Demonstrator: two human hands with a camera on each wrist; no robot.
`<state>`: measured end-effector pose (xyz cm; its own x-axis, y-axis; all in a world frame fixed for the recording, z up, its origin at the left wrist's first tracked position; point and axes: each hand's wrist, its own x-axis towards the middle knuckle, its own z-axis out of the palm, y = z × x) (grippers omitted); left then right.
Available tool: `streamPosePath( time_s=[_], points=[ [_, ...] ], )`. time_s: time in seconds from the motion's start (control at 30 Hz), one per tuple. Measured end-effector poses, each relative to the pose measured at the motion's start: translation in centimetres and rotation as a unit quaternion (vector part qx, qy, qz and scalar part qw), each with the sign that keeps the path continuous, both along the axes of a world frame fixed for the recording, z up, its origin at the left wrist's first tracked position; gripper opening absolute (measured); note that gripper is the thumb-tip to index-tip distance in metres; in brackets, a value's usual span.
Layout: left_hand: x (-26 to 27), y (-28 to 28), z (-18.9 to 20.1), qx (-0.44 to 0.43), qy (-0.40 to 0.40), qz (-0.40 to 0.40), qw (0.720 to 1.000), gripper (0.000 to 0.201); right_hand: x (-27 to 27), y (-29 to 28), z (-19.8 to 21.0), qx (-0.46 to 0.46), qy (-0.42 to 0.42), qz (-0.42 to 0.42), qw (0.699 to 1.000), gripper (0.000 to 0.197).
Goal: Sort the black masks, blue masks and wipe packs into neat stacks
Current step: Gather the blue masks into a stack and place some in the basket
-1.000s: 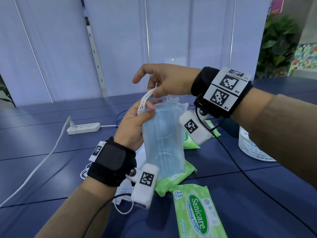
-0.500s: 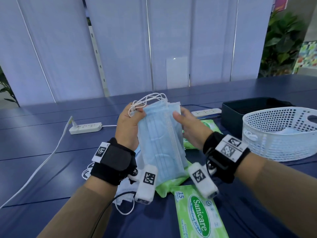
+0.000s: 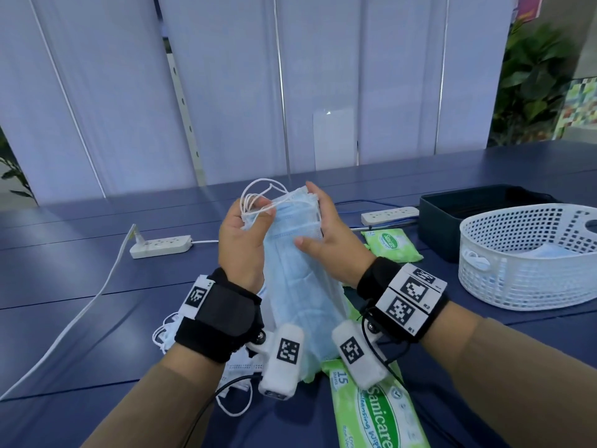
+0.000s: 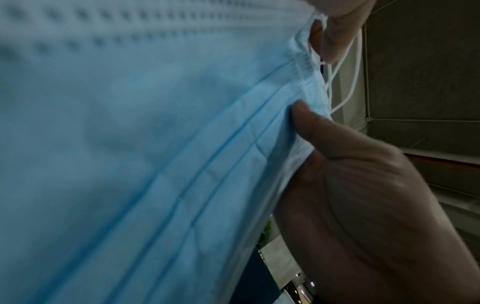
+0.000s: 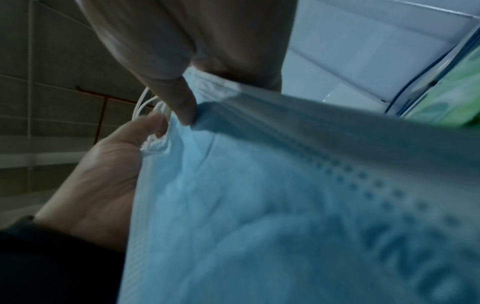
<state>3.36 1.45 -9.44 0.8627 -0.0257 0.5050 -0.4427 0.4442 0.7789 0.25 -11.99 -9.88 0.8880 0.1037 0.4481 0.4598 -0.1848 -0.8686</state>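
A bundle of blue masks [image 3: 297, 279] hangs upright above the table, held between both hands. My left hand [image 3: 258, 218] pinches its top left corner, where the white ear loops [image 3: 255, 197] bunch up. My right hand [image 3: 319, 221] grips the right edge, with the thumb on the front and the fingers behind. In the wrist views the blue masks [image 4: 155, 144] [image 5: 259, 205] fill most of the picture. Green wipe packs lie on the table: one wipe pack [image 3: 391, 245] behind my right hand and another wipe pack [image 3: 374, 415] near the front edge. I see no black masks.
A white basket [image 3: 529, 286] holding a blue mask stands at the right, with a dark box [image 3: 452, 205] behind it. Power strips [image 3: 161, 245] [image 3: 387, 215] and their cables lie across the blue table [image 3: 80, 302]. White masks [image 3: 168, 334] lie under my left wrist.
My right hand came down from above the ear loops and took hold of the bundle's right edge. The left hand kept its pinch on the top corner.
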Motion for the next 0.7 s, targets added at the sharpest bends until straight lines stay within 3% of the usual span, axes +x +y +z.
streamPosePath(
  time_s=[0.1, 0.27, 0.4, 0.47, 0.6, 0.7],
  points=[
    [-0.9, 0.6, 1.8, 0.036, -0.097, 0.010, 0.995, 0.010, -0.5, -0.7, 1.7, -0.017, -0.029, 0.034, 0.999, 0.080],
    [-2.2, 1.4, 3.9, 0.077, -0.217, 0.014, 0.973, 0.014, -0.2, -1.1, 3.6, 0.097, -0.075, 0.063, 0.990, 0.068],
    [-0.9, 1.7, 2.6, 0.136, -0.150, -0.057, 0.978, 0.075, 0.0, -1.2, 2.8, 0.066, -0.057, 0.046, 0.995, 0.067],
    [-0.3, 1.5, 1.5, 0.169, -0.086, -0.073, 0.979, 0.092, 0.1, -1.3, 1.9, 0.053, -0.015, 0.048, 0.997, 0.071],
    [0.1, 0.6, -0.5, 0.148, -0.016, -0.056, 0.987, 0.076, 0.4, -1.4, -0.2, 0.100, 0.089, 0.059, 0.989, 0.091],
    [0.1, 0.3, -1.1, 0.115, 0.021, -0.038, 0.992, 0.065, 0.3, -1.5, -1.7, 0.124, 0.141, 0.063, 0.980, 0.093]
  ],
)
